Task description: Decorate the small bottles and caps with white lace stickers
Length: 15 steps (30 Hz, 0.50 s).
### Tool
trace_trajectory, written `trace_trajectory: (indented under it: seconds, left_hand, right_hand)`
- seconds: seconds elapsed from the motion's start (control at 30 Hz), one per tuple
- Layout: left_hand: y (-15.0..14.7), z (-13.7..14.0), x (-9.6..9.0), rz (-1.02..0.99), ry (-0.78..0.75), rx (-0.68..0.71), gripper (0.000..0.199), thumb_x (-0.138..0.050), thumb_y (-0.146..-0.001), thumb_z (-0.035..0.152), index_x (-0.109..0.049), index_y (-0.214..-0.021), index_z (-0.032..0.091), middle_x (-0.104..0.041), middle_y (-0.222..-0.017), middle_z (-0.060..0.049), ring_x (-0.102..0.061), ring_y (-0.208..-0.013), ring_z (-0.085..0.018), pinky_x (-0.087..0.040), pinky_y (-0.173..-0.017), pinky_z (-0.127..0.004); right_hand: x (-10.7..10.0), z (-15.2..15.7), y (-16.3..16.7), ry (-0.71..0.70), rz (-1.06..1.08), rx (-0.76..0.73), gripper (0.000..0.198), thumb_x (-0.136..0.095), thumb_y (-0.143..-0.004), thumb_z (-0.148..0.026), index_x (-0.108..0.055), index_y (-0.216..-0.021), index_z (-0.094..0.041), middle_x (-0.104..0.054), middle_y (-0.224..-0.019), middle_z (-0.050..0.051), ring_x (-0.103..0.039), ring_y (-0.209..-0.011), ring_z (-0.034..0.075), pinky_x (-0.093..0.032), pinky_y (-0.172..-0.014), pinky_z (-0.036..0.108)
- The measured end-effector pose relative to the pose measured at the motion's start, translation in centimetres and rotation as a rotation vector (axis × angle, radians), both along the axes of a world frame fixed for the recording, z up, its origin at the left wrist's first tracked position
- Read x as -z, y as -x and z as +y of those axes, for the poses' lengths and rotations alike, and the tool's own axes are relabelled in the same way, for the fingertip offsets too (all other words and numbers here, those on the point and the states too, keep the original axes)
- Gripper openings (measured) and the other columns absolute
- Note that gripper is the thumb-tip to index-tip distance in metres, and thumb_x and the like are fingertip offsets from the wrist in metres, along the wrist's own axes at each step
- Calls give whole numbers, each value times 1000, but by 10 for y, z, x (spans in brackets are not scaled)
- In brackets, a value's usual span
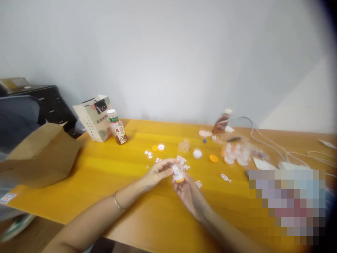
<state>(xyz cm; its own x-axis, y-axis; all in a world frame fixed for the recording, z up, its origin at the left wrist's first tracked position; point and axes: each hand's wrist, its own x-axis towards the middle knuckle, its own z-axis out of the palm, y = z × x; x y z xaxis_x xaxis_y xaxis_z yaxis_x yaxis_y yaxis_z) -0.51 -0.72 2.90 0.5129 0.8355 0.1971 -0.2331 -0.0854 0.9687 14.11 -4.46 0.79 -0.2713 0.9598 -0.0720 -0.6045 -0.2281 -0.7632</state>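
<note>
Both my hands hold one small clear plastic jar (178,174) with an orange band at its lower end, just above the table. My left hand (162,171) grips its upper end with the fingers closed round it. From the right, my right hand (187,193) closes on the lower end. Flat white cut-out pieces (185,167) lie just behind the jar. Another white cut-out piece (225,177) rests to the right, and one more (198,184) sits beside my right hand. A white round cap (197,154) and an orange ring (213,159) lie beyond.
A paper bag (92,121) and a drink bottle (117,128) stand back left; a brown bag (44,154) is at the left edge. Another bottle (221,122) leans at the back right. Several clear jars (235,154) and white cables (273,144) lie on the right.
</note>
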Motion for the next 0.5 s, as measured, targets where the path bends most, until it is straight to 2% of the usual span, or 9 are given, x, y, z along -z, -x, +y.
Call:
trace_trajectory:
  seconds: [0.07,0.13,0.23,0.4,0.5]
  left_hand:
    - [-2,0,3,-9,12,-75,44,-63,-69,36,-53,-107,18,-57,-107,-10,-52,-98,-20,-39,-84,-30]
    - [-4,0,6,4,4,-175,37,-67,-66,35,-57,-96,16,-59,-96,-8,-54,-91,-19,-40,-81,-28]
    - [-6,-4,6,38,-40,-235,28,-64,-68,35,-59,-84,12,-59,-84,-6,-54,-82,-16,-40,-77,-26]
    - [-8,-10,-2,78,-102,-126,33,-53,-76,42,-60,-82,10,-58,-73,-6,-53,-68,-14,-40,-67,-24]
    - [-8,-10,-3,42,-98,-104,35,-54,-75,42,-60,-89,11,-60,-80,-7,-54,-75,-16,-40,-71,-25]
  right_hand:
    - [1,1,-1,-126,-105,90,15,-61,-71,-31,-52,-80,-23,-63,-83,-1,-58,-76,13,-46,-74,28]
    - [1,1,-3,-225,-206,186,22,-67,-66,-25,-50,-79,-24,-62,-83,-3,-57,-80,13,-43,-78,29]
    - [1,0,-3,-248,-256,235,24,-69,-64,-23,-50,-78,-24,-62,-77,-4,-57,-77,13,-43,-76,28]
    - [-2,-3,0,-74,-34,81,14,-60,-73,-30,-50,-71,-22,-60,-69,-2,-55,-63,12,-44,-62,26]
    - [-5,-2,2,117,132,-38,15,-55,-76,-34,-53,-80,-20,-60,-71,0,-54,-62,10,-43,-58,21]
